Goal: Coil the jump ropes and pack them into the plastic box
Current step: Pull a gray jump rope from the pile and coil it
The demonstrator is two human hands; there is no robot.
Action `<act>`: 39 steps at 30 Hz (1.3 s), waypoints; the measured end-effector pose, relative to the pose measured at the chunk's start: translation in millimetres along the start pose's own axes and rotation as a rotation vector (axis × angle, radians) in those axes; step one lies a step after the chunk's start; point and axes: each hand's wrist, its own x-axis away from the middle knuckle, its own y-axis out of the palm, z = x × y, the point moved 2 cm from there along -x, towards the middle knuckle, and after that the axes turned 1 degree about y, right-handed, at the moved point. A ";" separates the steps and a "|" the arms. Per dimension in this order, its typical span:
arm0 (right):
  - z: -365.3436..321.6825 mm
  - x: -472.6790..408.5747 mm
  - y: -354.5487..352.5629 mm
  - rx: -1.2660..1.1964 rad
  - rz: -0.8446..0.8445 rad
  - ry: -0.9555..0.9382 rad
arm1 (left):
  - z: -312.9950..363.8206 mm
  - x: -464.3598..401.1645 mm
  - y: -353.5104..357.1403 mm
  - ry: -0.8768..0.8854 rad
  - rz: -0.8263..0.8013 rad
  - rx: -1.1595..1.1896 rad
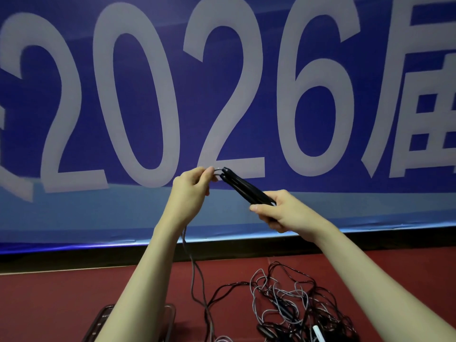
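Observation:
Two black jump-rope handles lie side by side in my right hand, raised in front of me and pointing up-left. My left hand pinches the grey cord right where it leaves the handle tips. From that hand the cord hangs down past my left forearm to the floor. A tangled heap of black and grey jump ropes lies on the red floor at lower right. The plastic box shows at the bottom, mostly hidden behind my left forearm.
A large blue banner with white "2026" fills the wall ahead, down to a black baseboard. The red floor stretches left of the box. A white handle pokes out of the heap near the bottom edge.

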 end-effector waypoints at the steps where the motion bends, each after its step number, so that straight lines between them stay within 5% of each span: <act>1: -0.1 -0.2 0.0 -0.034 0.017 -0.002 | 1.0 -0.2 1.1 0.005 -0.028 0.023; 12: 4.1 -7.7 -29.4 -0.875 0.427 -0.023 | 3.0 7.6 19.7 -0.155 -0.442 0.342; 19: 9.0 -11.7 -33.3 -1.037 0.638 -0.018 | 12.9 16.4 38.4 -0.229 -0.722 0.299; 22: 15.5 -15.4 -31.7 -1.060 0.600 0.003 | 15.5 20.6 47.1 -0.253 -0.770 0.281; 26: 10.7 -13.5 -26.7 -1.236 0.345 0.034 | 16.7 25.4 55.8 -0.255 -0.782 0.124; 31: 11.7 -13.8 -28.2 -1.453 0.367 0.074 | -0.1 26.4 57.9 -0.256 -0.745 -0.004; 39: 24.1 -14.0 -37.0 -0.872 0.391 0.208 | -6.9 4.2 31.7 0.043 -0.398 -0.313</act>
